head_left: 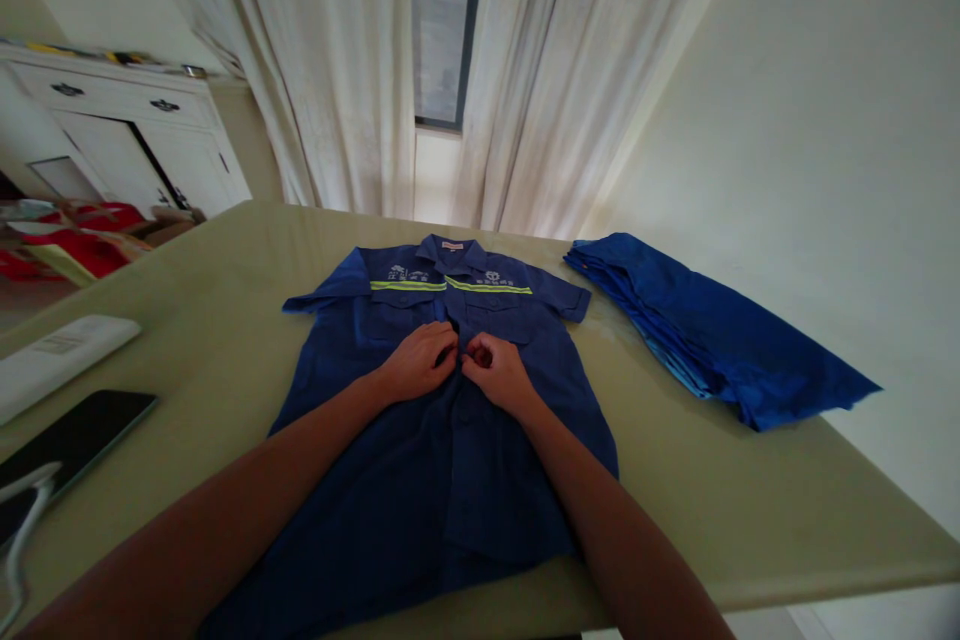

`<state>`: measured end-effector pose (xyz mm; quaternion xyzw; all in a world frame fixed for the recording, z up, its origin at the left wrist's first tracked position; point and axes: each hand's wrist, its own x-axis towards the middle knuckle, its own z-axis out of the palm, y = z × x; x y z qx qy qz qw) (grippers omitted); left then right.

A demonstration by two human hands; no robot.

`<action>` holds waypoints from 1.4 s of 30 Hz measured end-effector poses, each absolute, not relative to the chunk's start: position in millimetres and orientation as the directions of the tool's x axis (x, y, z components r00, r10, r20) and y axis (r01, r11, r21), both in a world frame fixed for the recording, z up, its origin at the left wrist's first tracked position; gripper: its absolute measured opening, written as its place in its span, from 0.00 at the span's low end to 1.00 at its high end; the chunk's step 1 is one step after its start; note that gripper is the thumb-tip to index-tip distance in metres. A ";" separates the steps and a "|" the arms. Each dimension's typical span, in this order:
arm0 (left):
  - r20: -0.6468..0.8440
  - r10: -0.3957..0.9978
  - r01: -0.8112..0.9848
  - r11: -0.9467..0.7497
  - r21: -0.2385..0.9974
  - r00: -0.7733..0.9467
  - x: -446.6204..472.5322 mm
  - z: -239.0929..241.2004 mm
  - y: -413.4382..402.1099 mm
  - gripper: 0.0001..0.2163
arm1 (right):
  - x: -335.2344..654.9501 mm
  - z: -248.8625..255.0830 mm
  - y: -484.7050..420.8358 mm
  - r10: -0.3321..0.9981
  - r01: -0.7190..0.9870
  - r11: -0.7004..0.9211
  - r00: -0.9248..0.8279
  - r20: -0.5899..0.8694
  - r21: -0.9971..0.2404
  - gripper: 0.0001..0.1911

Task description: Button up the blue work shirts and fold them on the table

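Note:
A dark blue short-sleeved work shirt [405,500] lies spread face up, its collar pointing away from me. Yellow-green stripes and pale lettering cross its chest above two flap pockets. At the front opening, just below pocket height, my left hand [421,360] pinches the edge of the shirt with curled fingers. Close beside it, my right hand [499,370] is closed on the other edge of the placket. The fingertips of both hands nearly meet, and any button between them is hidden.
Folded blue cloth [697,320] lies in a stack on the right of the pale table [675,500]. A phone [82,440], a white cable [30,510] and a white box-like device [67,355] are at the left. Curtains [337,70] hang behind; a white cabinet [127,130] stands back left.

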<state>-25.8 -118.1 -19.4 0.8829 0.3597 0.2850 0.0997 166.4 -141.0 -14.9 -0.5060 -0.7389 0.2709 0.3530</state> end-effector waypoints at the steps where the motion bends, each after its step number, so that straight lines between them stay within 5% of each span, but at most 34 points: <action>1: 0.431 0.692 0.581 -0.722 0.377 0.579 -25.7 -19.1 -118.2 0.06 | 164.7 -15.0 -141.5 0.944 0.577 0.329 -0.213 0.251 -0.747 0.04; 17: 0.465 0.716 0.495 -0.697 0.518 0.521 -27.6 -12.0 -119.8 0.05 | 158.9 -9.6 -148.7 0.940 0.760 0.307 -0.149 0.307 -0.573 0.03; 42: 0.421 0.806 0.438 -0.584 0.684 0.416 -28.3 -20.4 -111.9 0.12 | 164.2 -18.8 -142.4 0.938 0.700 0.322 -0.145 0.314 -0.638 0.06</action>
